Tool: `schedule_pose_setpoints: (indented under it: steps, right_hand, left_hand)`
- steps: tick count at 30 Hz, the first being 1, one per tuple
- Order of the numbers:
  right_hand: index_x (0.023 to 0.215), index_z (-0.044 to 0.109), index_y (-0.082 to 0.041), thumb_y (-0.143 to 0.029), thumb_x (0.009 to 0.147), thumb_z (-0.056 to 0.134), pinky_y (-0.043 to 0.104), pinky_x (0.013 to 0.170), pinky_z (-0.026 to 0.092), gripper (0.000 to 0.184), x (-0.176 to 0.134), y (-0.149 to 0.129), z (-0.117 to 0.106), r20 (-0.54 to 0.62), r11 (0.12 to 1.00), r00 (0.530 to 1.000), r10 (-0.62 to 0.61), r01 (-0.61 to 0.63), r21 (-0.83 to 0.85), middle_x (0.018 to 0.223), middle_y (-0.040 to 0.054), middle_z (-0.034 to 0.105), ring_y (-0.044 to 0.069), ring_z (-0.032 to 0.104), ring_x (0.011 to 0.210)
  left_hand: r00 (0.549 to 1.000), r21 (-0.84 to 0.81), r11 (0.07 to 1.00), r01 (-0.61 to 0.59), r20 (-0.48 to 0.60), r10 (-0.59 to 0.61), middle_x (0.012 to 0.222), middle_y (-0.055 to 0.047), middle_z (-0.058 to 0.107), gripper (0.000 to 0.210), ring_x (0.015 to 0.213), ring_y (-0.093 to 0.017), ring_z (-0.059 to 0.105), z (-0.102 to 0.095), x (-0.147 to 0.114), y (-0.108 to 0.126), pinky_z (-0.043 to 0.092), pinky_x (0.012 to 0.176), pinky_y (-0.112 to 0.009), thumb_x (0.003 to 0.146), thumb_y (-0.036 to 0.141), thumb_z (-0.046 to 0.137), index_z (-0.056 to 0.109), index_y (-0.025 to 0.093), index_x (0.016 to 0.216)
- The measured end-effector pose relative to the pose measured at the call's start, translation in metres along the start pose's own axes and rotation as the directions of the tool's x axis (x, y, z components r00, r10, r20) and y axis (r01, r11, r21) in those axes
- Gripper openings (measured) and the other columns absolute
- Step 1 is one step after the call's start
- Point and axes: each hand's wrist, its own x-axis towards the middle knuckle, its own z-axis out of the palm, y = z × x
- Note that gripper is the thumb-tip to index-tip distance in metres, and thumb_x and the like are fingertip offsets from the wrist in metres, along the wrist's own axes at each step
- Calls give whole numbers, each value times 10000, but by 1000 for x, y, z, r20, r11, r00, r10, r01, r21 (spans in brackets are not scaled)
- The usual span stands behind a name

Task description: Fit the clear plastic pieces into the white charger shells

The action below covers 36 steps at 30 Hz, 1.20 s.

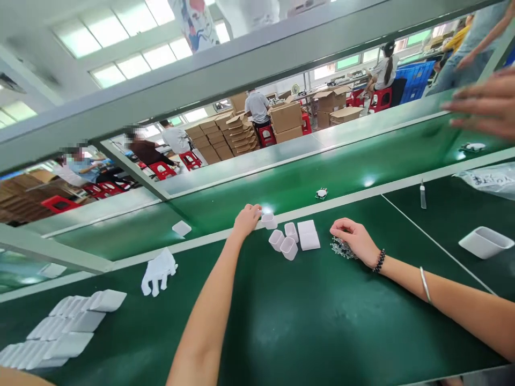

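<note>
At the white rail along the conveyor, my left hand (246, 221) has its fingers curled at the rim of a white plastic cup (269, 221). Three similar open white cups (288, 248) stand just in front of it, beside a pair of white pieces (308, 235) lying side by side. My right hand (357, 241) rests over a pile of small clear or shiny parts (341, 248); its thumb and forefinger are pinched together, and whatever is between them is too small to make out.
Rows of white housings (60, 329) and a white glove (160, 271) lie left. At right are a larger white housing (485, 242), a small blade tool (422, 195) and a plastic bag (493, 179). A circuit piece (321, 193) sits on the green belt. Another person's blurred hand (485, 104) reaches in.
</note>
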Motion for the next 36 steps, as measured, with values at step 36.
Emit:
schedule_pose_setpoints:
  steps: [36]
  right_hand:
    - [711,664,-174,-737,680,696,340,686,437,564,-3,-6,1,31,999,999,42,-42,-9,862,63,621,179,546,732]
  left_hand:
    - [969,172,972,159,-215,-121,1223,-107,616,332,1075,-223,621,-17,-28,-34,536,927,-443,954,347,575,589,154,1225]
